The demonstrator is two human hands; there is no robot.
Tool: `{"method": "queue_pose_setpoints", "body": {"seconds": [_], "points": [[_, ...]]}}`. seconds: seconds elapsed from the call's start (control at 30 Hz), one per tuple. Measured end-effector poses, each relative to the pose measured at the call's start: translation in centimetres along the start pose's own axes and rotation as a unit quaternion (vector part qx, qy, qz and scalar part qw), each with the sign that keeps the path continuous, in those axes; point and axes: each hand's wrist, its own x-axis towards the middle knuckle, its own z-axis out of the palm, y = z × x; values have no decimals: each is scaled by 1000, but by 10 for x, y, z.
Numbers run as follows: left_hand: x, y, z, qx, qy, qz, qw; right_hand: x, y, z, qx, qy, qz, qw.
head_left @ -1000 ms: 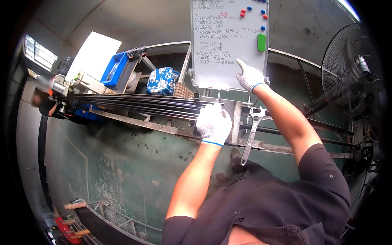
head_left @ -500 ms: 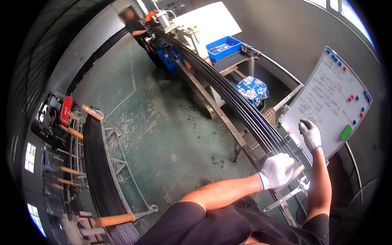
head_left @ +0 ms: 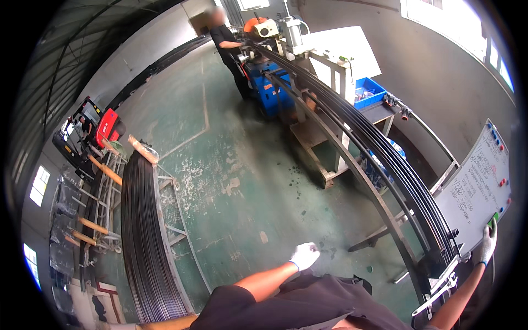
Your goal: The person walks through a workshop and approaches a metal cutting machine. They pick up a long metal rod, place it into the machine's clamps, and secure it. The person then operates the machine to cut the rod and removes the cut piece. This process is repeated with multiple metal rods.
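My right hand (head_left: pixel 487 246), in a white knit glove, reaches to the lower edge of a whiteboard (head_left: pixel 467 192). Its fingers close on a green whiteboard eraser (head_left: pixel 493 219), which they partly cover. In another white glove, my left hand (head_left: pixel 304 256) hangs over the floor before my body, fingers curled in and nothing visible in them. Long dark bars (head_left: pixel 385 146) lie side by side on a rail frame between me and the board. Near my right forearm, an open-ended wrench (head_left: pixel 434 300) rests on the near end of the frame.
At the far end of the bars a person (head_left: pixel 225 47) in dark clothes stands by a machine with a blue base (head_left: pixel 269 91). A blue tray (head_left: pixel 369 92) sits on a side table. A rack of long dark strips (head_left: pixel 144 231) stands left, with a red vehicle (head_left: pixel 109 127) beyond.
My left hand has left the bars and swung left over the floor. My right hand has moved outward to the eraser. The view has turned left.
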Motion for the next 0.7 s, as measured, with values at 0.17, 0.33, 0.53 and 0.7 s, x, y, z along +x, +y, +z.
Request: {"method": "queue_pose_setpoints", "body": {"seconds": [0.17,0.33,0.53,0.7], "points": [[-4,-117,-52,110,-83,-249,959,-49,-92,31,-10,80,-35,996],[14,-184,-55,62,-197,-359,910,-79,-137,170,-75,100,-108,986],[78,-282,-6,68,-208,-251,943,-100,-191,398,-149,33,-172,973],[140,-234,-121,94,-197,-259,941,-94,-224,548,-155,-30,-284,946]]}}
